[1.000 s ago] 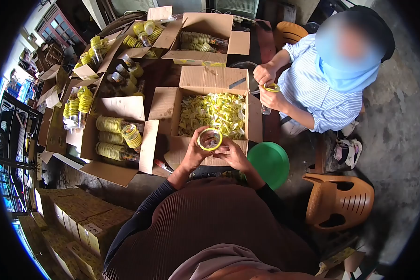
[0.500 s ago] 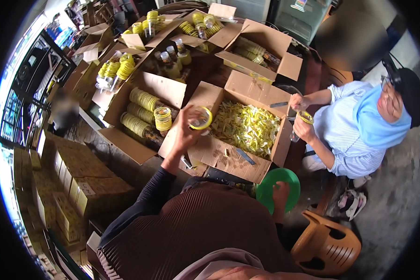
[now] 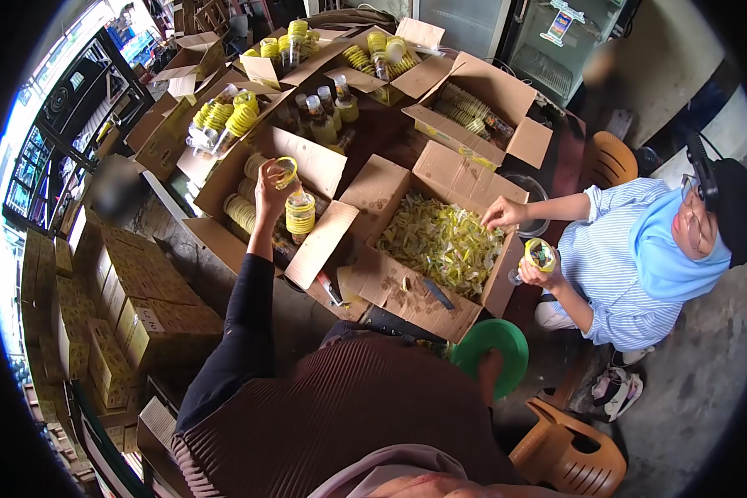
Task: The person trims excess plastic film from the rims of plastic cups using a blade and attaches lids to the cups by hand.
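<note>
Raised over the left carton, my left hand grips a clear round container by its yellow-rimmed side. Just below it, a short stack of yellow-rimmed containers stands near the flap of that open carton. My right hand is down in the green basin; its fingers are too dark and hidden to make out. Between my hands, an open carton holds a heap of small yellow-and-clear packets.
A co-worker sits at the right, holding a yellow-rimmed container, one hand above the packets. A knife lies on the front flap. More cartons and jars stand behind. An orange chair is at lower right.
My left hand has carried the container left, over the left carton. My right hand has left the container and gone down into the green basin. The co-worker's hand has moved over the packets.
</note>
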A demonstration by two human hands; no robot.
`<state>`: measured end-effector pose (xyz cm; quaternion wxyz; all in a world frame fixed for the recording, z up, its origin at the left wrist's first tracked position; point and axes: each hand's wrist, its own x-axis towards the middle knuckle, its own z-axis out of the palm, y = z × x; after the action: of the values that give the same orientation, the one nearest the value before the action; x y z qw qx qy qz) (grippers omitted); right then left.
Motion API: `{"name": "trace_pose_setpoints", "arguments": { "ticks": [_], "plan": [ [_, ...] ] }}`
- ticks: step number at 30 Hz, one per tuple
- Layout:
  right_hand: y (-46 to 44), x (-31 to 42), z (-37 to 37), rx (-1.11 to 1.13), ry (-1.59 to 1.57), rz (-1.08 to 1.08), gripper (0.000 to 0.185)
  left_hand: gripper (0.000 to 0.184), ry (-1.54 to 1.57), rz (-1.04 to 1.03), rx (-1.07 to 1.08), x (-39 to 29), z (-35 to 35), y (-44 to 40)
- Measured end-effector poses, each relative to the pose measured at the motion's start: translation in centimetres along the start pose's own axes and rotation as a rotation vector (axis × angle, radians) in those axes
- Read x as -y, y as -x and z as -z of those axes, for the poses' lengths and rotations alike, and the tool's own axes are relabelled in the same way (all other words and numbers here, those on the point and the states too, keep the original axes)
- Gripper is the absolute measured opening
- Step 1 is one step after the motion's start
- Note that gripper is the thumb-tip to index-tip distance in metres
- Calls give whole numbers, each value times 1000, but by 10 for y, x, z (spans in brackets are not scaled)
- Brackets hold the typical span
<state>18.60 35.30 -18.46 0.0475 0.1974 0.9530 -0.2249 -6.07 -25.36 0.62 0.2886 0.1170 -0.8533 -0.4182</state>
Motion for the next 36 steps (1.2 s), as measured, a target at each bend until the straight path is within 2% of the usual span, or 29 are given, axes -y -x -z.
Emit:
{"name": "trace_pose_setpoints", "arguments": {
  "ticks": [4, 9, 14, 17, 25, 32, 36],
  "plan": [
    [4, 12, 9, -22, 14, -131, 17, 79, -117, -24, 95, 22, -10, -2],
    [5, 9, 12, -38, 50, -24, 18, 78, -291, -67, 200, 24, -16, 6],
    [4, 10, 14, -10, 62, -15, 20, 70, -515, 152, 339, 14, -19, 21],
    [5, 12, 15, 0, 80, -47, 21, 64, -559, 125, 352, 22, -19, 29],
    [11, 11, 11, -23, 54, 11, 33, 63, -544, 156, 368, 19, -20, 35],
    [13, 5, -5, -65, 22, 13, 29, 63, -579, 173, 391, 22, -23, 34],
    [13, 3, -4, -13, 52, -33, 24, 62, -607, 176, 406, 24, -24, 35]
  ]
}}
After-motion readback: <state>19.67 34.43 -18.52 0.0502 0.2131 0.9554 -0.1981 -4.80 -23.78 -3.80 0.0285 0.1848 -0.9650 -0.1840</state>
